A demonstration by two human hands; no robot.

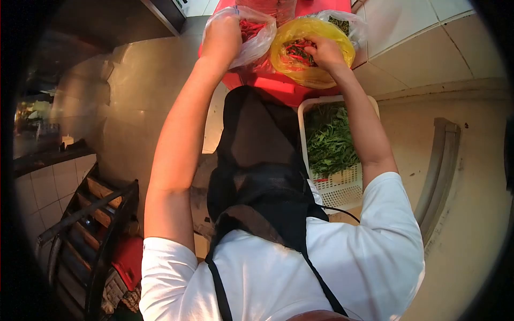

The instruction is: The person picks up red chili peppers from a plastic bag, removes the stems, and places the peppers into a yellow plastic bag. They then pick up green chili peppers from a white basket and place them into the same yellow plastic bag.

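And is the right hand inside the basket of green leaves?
No, the right hand is at the open yellow bag, over its red peppers.

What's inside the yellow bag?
Red chilies with green bits among them, inside the yellow bag. The right hand reaches in and covers part of the contents; whatever lies beneath the top layer can't be seen.
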